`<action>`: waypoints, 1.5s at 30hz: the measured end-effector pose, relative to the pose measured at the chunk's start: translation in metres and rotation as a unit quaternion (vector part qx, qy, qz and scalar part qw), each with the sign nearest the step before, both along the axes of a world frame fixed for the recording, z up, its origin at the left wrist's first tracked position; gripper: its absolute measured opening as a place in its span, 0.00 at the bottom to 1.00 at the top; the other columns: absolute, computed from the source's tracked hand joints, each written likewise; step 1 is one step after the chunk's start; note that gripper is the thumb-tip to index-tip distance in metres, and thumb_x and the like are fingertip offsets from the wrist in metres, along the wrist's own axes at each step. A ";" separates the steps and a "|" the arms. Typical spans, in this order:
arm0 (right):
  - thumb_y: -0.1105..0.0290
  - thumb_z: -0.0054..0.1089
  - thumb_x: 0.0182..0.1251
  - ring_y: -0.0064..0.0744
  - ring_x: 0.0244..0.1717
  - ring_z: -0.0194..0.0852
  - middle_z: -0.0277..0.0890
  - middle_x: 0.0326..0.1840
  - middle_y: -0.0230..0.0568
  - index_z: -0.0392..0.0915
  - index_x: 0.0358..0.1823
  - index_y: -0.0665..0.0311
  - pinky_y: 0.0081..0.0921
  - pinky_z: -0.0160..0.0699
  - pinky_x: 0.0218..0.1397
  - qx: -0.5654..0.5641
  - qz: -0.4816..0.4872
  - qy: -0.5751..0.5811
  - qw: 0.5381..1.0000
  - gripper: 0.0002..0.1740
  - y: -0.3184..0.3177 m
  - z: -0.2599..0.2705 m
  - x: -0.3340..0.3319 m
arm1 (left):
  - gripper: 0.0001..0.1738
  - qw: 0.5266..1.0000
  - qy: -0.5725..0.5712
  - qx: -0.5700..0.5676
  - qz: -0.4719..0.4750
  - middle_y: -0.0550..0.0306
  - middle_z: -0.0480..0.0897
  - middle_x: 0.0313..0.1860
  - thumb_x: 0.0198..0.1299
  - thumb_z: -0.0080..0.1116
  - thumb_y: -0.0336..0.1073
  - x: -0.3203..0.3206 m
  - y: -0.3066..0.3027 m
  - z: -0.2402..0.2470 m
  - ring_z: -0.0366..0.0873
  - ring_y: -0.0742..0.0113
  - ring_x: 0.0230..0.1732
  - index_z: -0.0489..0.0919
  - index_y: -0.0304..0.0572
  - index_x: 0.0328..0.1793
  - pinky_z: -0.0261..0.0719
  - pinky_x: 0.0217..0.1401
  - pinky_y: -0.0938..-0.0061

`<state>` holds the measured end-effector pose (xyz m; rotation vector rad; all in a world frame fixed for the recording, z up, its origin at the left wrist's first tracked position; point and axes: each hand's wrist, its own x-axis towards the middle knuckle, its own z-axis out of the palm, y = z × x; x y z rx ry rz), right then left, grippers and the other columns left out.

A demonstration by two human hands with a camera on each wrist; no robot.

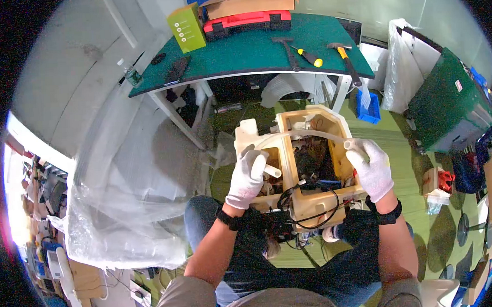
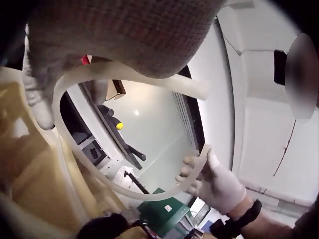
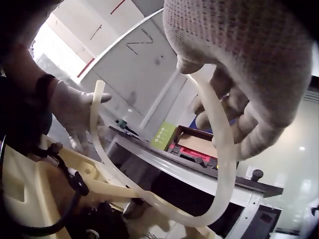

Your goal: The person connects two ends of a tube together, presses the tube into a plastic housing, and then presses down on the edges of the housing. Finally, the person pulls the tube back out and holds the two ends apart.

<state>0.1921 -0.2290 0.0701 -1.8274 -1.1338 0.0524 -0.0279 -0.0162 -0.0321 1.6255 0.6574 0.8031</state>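
A pale translucent hose [image 1: 305, 133] arches between two white-gloved hands, above a cream plastic housing [image 1: 340, 122] that stands between the person's knees. The left hand [image 1: 246, 178] grips the hose near one end, and its open tip points down to the right. The right hand [image 1: 372, 167] pinches the other end between thumb and fingers. In the left wrist view the hose [image 2: 75, 144] hangs in a wide loop, with the right hand [image 2: 214, 184] at its far end. The right wrist view shows the hose [image 3: 227, 169] curving below the right hand [image 3: 244, 74]; the left hand [image 3: 75, 112] holds its far end.
Black cables [image 1: 315, 224] loop over the housing's near side. Behind it stands a green-topped table [image 1: 236, 58] with hammers [image 1: 345, 58], a screwdriver [image 1: 310, 57], a red case [image 1: 246, 24] and a green box [image 1: 187, 29]. A blue bin [image 1: 369, 112] lies at right, plastic-wrapped goods [image 1: 132, 197] at left.
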 end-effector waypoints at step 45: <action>0.71 0.62 0.71 0.22 0.30 0.77 0.79 0.47 0.36 0.68 0.73 0.63 0.20 0.81 0.29 0.070 -0.147 0.406 0.899 0.30 0.009 -0.086 0.053 | 0.28 0.989 -0.010 -0.146 0.034 0.57 0.84 0.51 0.70 0.49 0.27 -0.024 -0.018 -0.019 0.74 0.77 0.22 0.66 0.36 0.77 0.78 0.24 0.80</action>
